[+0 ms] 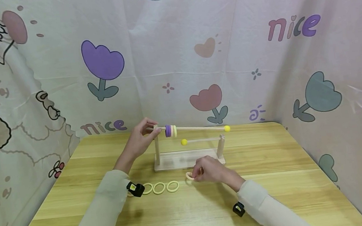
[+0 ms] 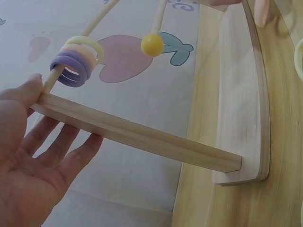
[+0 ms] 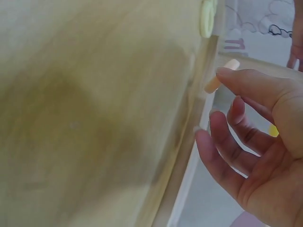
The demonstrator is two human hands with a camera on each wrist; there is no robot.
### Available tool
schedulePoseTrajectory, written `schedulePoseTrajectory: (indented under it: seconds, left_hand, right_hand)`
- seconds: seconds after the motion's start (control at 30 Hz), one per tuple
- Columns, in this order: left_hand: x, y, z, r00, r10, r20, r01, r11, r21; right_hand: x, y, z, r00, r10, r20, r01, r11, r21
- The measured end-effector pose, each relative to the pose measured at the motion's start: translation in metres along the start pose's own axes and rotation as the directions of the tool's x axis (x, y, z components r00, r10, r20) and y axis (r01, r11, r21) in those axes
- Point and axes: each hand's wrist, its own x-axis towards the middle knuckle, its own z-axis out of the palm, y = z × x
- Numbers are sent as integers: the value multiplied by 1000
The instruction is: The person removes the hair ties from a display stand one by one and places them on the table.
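Note:
A wooden stand (image 1: 189,159) rises from a flat base, with a post at each end and a rod fixed to each post. My left hand (image 1: 142,139) grips the top of the left post (image 2: 142,135), its thumb near the upper rod (image 1: 199,128). On that rod hang purple rings (image 2: 73,68), a peach ring and a pale yellow ring (image 1: 174,131). Between thumb and fingertips, my right hand (image 1: 210,169) pinches a peach ring (image 3: 221,76) just above the table, before the stand. Yellow balls (image 1: 227,128) cap the rods' free ends.
Several pale yellow rings (image 1: 173,186) lie in a row on the wooden table (image 1: 191,215), left of my right hand. One of them is partly hidden behind the left wrist camera (image 1: 135,189). A printed cloth (image 1: 161,56) hangs behind the table.

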Motion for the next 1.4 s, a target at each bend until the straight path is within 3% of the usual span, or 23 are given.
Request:
schedulePoseTrajectory:
  seconds: [0.17, 0.43, 1.4]
  left_hand:
    - [1, 0, 0, 1000, -5, 2, 5, 1000, -6]
    - [1, 1, 0, 1000, -9, 3, 9, 1000, -4]
    - [-1, 1, -1, 1000, -1, -1, 1, 1000, -2]
  right_hand:
    - [2, -1, 8, 998, 54, 28, -54, 999, 1]
    - [4, -2, 16, 996, 69, 56, -69, 998, -4]
    - [7, -9, 28, 993, 25, 120, -27, 999, 19]
